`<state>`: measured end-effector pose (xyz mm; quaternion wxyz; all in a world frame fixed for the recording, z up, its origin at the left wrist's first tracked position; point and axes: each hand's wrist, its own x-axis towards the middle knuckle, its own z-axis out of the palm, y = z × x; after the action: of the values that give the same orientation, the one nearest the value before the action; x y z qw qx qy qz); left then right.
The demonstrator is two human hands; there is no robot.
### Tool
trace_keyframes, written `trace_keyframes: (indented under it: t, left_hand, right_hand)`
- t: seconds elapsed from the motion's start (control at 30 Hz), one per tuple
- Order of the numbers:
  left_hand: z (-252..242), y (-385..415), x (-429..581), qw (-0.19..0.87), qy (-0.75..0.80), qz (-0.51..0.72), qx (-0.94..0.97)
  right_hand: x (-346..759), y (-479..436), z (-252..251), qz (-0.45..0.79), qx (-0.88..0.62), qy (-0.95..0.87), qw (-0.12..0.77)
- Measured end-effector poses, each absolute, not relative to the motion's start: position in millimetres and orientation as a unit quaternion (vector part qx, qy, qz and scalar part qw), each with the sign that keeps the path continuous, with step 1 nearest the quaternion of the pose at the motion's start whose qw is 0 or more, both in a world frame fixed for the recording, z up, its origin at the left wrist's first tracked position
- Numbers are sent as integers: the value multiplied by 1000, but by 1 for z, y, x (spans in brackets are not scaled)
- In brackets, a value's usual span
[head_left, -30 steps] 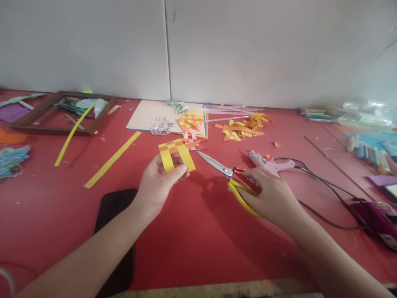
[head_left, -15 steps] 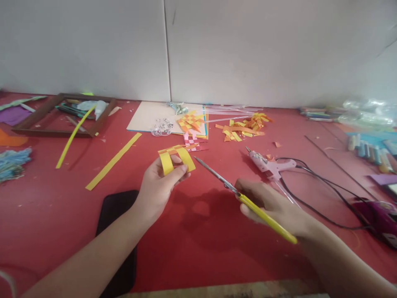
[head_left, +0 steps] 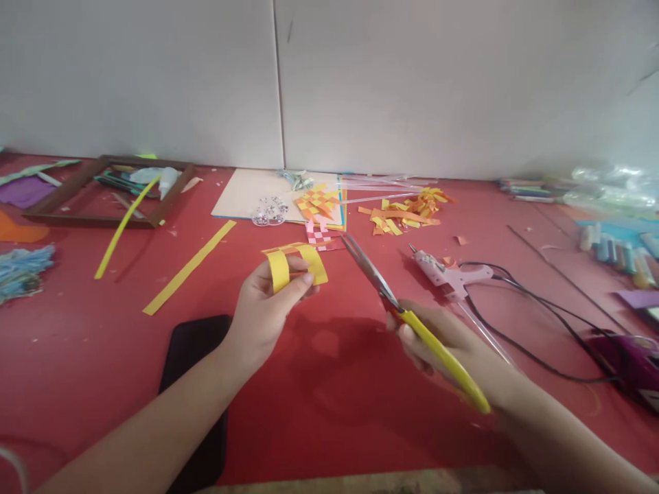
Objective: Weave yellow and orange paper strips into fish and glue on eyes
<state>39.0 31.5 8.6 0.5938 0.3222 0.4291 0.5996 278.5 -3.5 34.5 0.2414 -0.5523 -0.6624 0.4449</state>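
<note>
Between thumb and fingers, my left hand (head_left: 270,302) pinches a piece of woven paper strips (head_left: 279,269), yellow with some orange along its top edge. The yellow strips curve over the fingers, which partly hide them. My right hand (head_left: 443,336) is closed round yellow-handled scissors (head_left: 373,272), whose blades point up and left, just right of the paper and apart from it. Beyond the paper lies a small pink-and-white checkered woven piece (head_left: 319,234). A loose yellow paper strip (head_left: 190,267) rests on the table to the left of my left hand.
On the red table (head_left: 309,418), a black phone (head_left: 198,412) lies under my left forearm. A pink glue gun (head_left: 447,274) with a dark cord is at right. Orange and yellow scraps (head_left: 406,211), paper sheets (head_left: 239,192) and a brown frame (head_left: 56,192) lie toward the wall.
The scissors have turned more upright and their tip has moved up and right, away from the paper. My left hand has shifted only slightly with the woven paper.
</note>
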Motion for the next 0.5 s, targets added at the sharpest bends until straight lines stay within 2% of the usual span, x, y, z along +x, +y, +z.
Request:
trace_keyframes:
  t: [0.1, 0.3, 0.5]
  left_hand:
    - [7, 30, 39, 609, 423, 580, 336]
    - [11, 27, 39, 616, 453, 418, 491]
    - [17, 23, 41, 665, 351, 269, 602]
  right_hand:
    - [271, -4, 26, 547, -566, -558, 264]
    - [253, -2, 6, 586, -497, -464, 440]
    - [249, 1, -3, 590, -487, -467, 443]
